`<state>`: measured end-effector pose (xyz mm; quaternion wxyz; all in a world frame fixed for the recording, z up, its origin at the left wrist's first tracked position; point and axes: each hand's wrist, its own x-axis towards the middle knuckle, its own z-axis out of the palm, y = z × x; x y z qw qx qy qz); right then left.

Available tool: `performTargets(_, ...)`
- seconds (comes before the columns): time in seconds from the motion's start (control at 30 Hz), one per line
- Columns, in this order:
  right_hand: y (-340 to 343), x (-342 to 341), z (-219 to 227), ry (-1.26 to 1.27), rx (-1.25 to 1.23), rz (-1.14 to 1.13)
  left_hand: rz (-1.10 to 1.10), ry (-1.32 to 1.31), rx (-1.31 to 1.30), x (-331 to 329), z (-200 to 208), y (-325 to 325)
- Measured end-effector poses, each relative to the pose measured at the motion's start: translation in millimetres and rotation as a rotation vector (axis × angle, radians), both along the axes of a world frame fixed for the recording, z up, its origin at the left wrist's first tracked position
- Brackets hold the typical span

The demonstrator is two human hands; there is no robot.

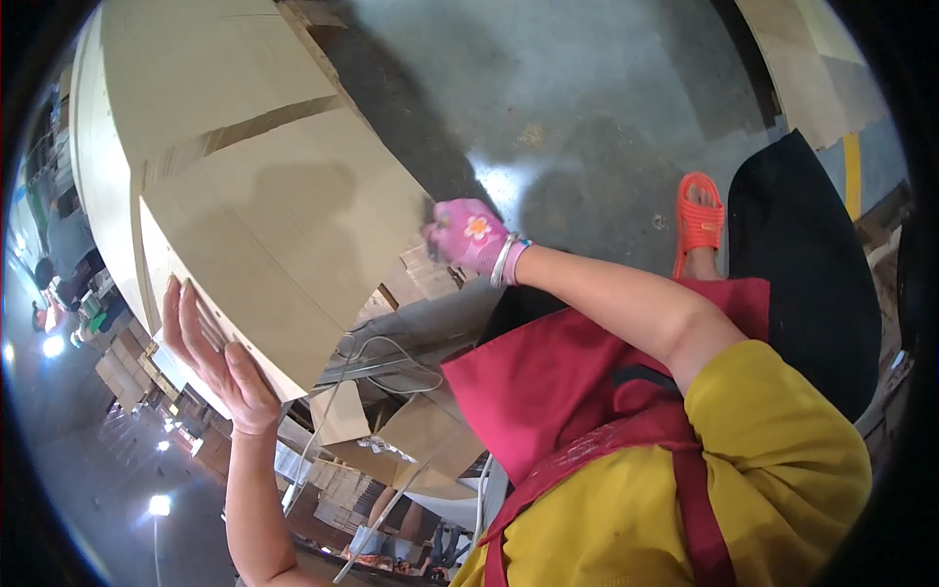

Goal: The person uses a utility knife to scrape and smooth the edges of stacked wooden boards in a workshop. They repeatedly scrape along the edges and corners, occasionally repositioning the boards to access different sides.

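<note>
A large pale tan board [284,215] with a white edge fills the left of the head view. My left hand [220,362] is bare, its fingers stretched out along that white edge near the board's lower corner. At the board's right edge is my right hand [474,235], in a pink glove with a flower on its back. Its fingers are curled closed. Something dark grey shows at the fingertips, but whether it is a held thing or the glove's own grey part is unclear.
A brown strip [269,125] crosses the board. Flattened cardboard [430,435] and a loose pale cable [391,342] lie below it. My foot in a red slipper [699,220] stands on the grey floor [587,78]. Another pale board [817,73] is at the upper right.
</note>
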<state>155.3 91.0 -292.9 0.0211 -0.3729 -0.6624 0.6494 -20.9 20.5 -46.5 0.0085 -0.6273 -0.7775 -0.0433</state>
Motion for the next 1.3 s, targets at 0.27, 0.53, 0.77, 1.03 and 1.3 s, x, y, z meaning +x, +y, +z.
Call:
performTargets(0.27, -13, 15, 51, 0.282, 0.087, 0.374, 0.050, -0.044, 0.002, 3, 4, -3)
performTargets(0.53, 115, 2, 135, 0.436, 0.025, 0.088, 0.055, -0.039, 0.051, 3, 6, 7)
performTargets(0.77, 120, -91, 307, 0.756, -0.053, 0.238, 0.099, 0.097, 0.198, 1, 14, -15)
performTargets(1.03, 104, -164, 234, 0.629, 0.433, 0.436, 0.940, -1.016, 1.774, 77, -2, -39)
performTargets(1.3, 61, -160, 243, 0.583, 0.410, 0.348, 1.756, -2.275, 1.272, 232, -187, 1)
